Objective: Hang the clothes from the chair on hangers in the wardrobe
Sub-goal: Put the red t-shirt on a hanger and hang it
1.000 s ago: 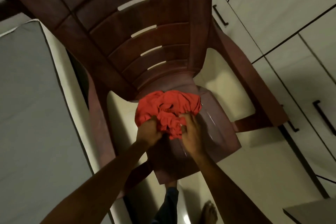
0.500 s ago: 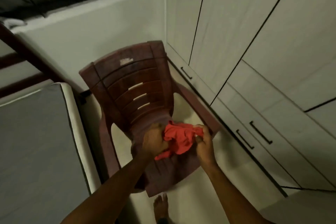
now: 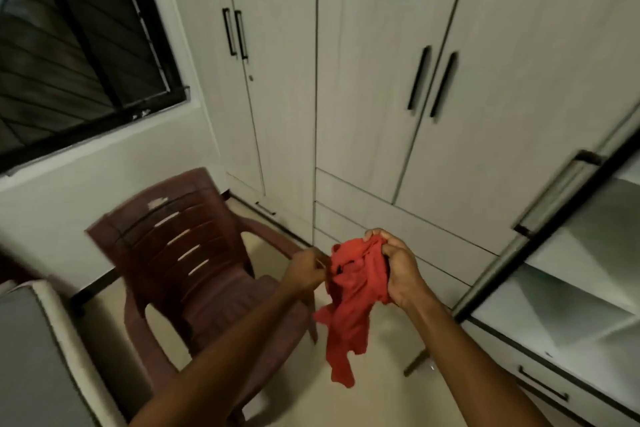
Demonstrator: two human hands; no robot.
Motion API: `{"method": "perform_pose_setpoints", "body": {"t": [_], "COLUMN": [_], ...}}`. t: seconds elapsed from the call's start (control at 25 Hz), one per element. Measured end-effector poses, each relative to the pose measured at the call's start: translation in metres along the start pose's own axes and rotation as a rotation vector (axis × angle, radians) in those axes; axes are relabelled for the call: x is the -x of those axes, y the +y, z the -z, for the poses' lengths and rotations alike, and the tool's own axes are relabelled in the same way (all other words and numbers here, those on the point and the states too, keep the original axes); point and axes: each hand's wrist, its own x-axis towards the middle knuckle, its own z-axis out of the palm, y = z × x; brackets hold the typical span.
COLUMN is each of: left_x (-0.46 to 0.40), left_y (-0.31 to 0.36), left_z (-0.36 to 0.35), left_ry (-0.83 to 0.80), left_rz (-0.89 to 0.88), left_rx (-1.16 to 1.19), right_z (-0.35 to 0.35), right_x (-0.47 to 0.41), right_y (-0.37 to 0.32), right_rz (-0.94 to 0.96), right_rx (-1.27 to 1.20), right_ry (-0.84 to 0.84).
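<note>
Hands, left [image 3: 306,272] and right [image 3: 398,269], grip a crumpled red garment [image 3: 353,291] beside the chair [image 3: 194,253].

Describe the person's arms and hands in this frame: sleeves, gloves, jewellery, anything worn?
Both forearms are bare as far as the frame shows, with no sleeve edge in view. The left hand and right hand are bare too: no gloves. No watch, band or ring shows on either wrist or on the visible fingers, though motion blur limits fine detail.
</note>
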Motion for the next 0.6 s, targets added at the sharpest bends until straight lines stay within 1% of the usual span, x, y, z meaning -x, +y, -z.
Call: {"method": "perform_pose_setpoints", "body": {"t": [0.04, 0.08, 0.16, 0.28, 0.36, 0.4, 0.48, 0.52, 0.6], "left_x": [0.001, 0.005, 0.017, 0.026, 0.033, 0.035, 0.041, 0.045, 0.054], "left_y": [0.020, 0.045, 0.094, 0.138, 0.164, 0.175, 0.198, 0.211, 0.235], "left_z": [-0.011, -0.025, -0.051, -0.084, -0.102, -0.108, -0.123, -0.131, -0.145], "left_ry": [0.016, -0.029, -0.191, -0.363, -0.431, -0.441, -0.465, -0.493, -0.538], "left_rz": [-0.029, -0.101, -0.230, -0.299, -0.340, -0.368, -0.440, -0.468, -0.492], "left_rx": [0.042, 0.043, -0.029, -0.087, -0.092, -0.097, -0.073, -0.040, 0.079], "right_z": [0.013, 0.028, 0.057, 0.105, 0.145, 0.164, 0.200, 0.215, 0.238], "right_x": [0.018, 0.038, 0.077, 0.124, 0.158, 0.175, 0.206, 0.222, 0.251], "right_y": [-0.016, -0.033, -0.063, -0.094, -0.111, -0.120, -0.140, -0.150, -0.164], "right_rz": [0.022, 0.039, 0.055, 0.079, 0.138, 0.193, 0.298, 0.326, 0.342], "right_rx": [-0.010, -0.020, -0.027, -0.063, -0.048, 0.060, 0.379, 0.482, 0.557], "right_ry": [-0.021, -0.037, -0.073, -0.073, 0.013, 0.096, 0.277, 0.348, 0.428]}}
